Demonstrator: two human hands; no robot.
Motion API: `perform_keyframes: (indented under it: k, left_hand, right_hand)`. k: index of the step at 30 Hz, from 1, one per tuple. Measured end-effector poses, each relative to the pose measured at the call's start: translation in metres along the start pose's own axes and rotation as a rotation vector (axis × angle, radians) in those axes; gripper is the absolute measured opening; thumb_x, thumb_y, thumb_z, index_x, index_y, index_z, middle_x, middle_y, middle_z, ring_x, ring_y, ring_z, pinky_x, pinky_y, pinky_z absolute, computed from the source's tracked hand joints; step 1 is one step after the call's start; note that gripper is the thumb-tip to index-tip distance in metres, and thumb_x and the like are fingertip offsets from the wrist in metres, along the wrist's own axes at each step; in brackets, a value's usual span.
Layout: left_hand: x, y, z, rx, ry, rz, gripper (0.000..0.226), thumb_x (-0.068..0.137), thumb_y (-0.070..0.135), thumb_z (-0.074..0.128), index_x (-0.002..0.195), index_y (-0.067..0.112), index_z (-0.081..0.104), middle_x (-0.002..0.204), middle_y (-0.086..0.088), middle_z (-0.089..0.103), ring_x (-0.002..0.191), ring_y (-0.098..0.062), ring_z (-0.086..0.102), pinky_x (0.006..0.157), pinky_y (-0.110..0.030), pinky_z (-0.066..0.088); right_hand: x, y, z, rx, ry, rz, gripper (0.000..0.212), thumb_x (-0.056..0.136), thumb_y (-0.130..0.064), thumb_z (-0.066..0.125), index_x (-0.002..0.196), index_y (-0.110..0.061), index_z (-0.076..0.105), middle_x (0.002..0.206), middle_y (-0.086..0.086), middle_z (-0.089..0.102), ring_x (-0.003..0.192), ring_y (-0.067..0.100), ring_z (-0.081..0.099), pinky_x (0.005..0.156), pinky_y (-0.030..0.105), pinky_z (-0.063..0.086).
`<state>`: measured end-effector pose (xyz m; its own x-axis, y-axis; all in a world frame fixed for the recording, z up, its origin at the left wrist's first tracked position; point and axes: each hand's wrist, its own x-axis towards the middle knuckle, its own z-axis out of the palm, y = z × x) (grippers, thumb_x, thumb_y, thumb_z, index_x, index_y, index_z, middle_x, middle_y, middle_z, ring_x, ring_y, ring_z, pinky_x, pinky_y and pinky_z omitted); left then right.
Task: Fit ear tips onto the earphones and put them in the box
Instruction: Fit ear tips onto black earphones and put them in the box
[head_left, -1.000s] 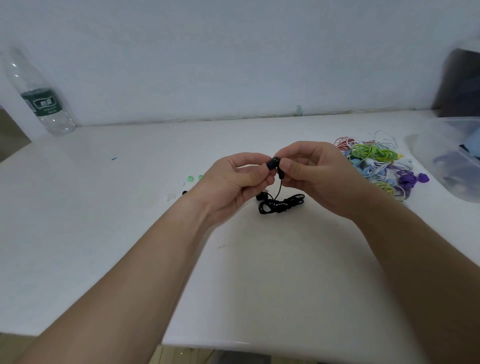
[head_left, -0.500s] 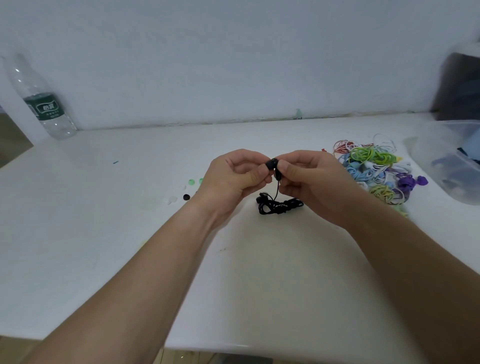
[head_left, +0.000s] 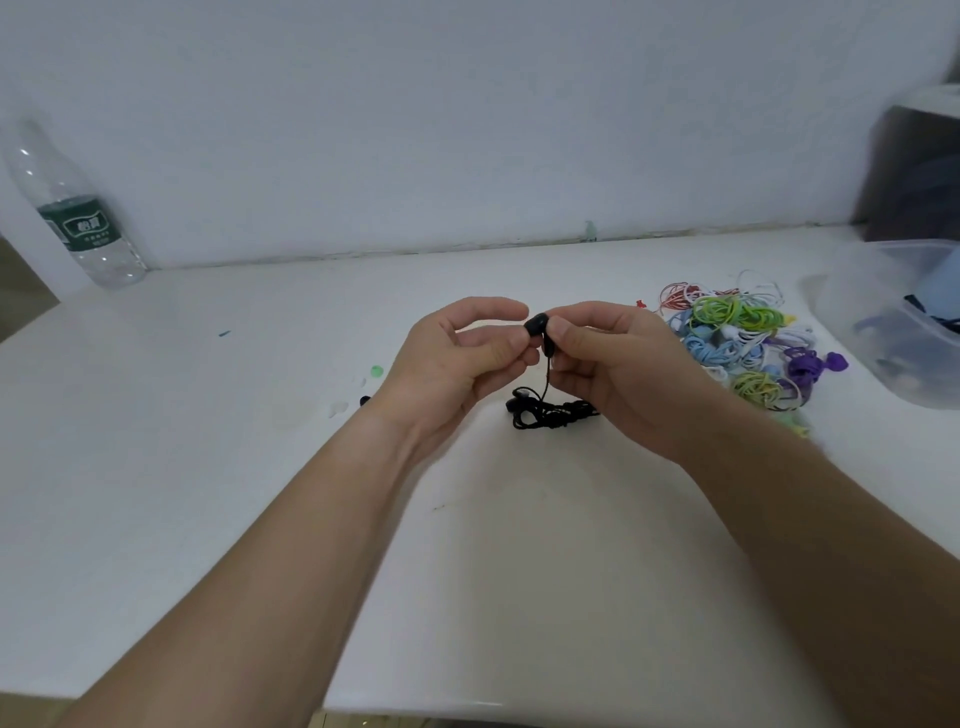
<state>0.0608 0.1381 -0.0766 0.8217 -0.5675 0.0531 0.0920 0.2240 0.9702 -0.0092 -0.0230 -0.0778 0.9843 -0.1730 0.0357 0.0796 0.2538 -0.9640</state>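
Item under inspection: black earbud (head_left: 536, 325), held clear above the bench (head_left: 208, 467), midway between both hands. The right hand (head_left: 613, 364) pinches it at the stem, fingers (head_left: 563, 330) curled tight just below the housing. The left hand (head_left: 457, 364) is curled too, with thumb and forefinger closed on the bud's front end. Whether a tip is seated there cannot be told — black on black.

Its cable (head_left: 546, 379) hangs slack to a tied bundle (head_left: 556, 413) lying on the bench beneath.

Handling assessment: the piece looks very light. The housing is judged rigid and smooth and the tip soft and springy, so it is liable to slip or pop off if pushed askew. The thin cable should not take any pull. Best hold is the hard stem and housing, pressing the tip on squarely.

The clear box (head_left: 852, 322) stands well apart, to the right, beyond a pile of coloured earphones (head_left: 737, 343).
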Motion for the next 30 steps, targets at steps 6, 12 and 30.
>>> perform_keyframes:
  k: [6,12,30]
  left_hand:
    - [0.001,0.0,0.002,-0.034,0.023,0.01,0.014,0.094,0.002,0.06,0.101,0.007,0.071,0.091,-0.011,0.076,0.083,-0.017,0.072,0.071,-0.019,0.056]
    - [0.001,0.0,0.003,-0.03,0.009,0.009,0.017,0.088,0.009,0.067,0.104,0.006,0.071,0.092,-0.01,0.075,0.084,-0.017,0.071,0.072,-0.019,0.056]
    - [-0.001,0.003,-0.004,0.608,0.11,0.175,0.025,0.096,0.012,0.054,0.097,0.024,0.076,0.084,0.024,0.067,0.076,0.0,0.053,0.075,-0.015,0.042]
  right_hand:
    - [0.001,0.0,0.003,-0.005,0.046,-0.051,0.009,0.095,-0.003,0.061,0.092,-0.007,0.069,0.068,0.0,0.067,0.061,0.012,0.055,0.066,0.023,0.054]
    - [0.001,0.002,0.001,-0.112,0.066,-0.09,0.01,0.095,-0.005,0.064,0.094,-0.012,0.071,0.08,0.007,0.068,0.063,0.014,0.058,0.067,0.028,0.054]
    - [-0.003,0.023,-0.001,-1.39,-0.117,-0.125,0.053,0.079,-0.057,0.068,0.129,-0.043,0.056,0.113,-0.01,0.047,0.109,0.018,0.046,0.099,0.04,0.041]
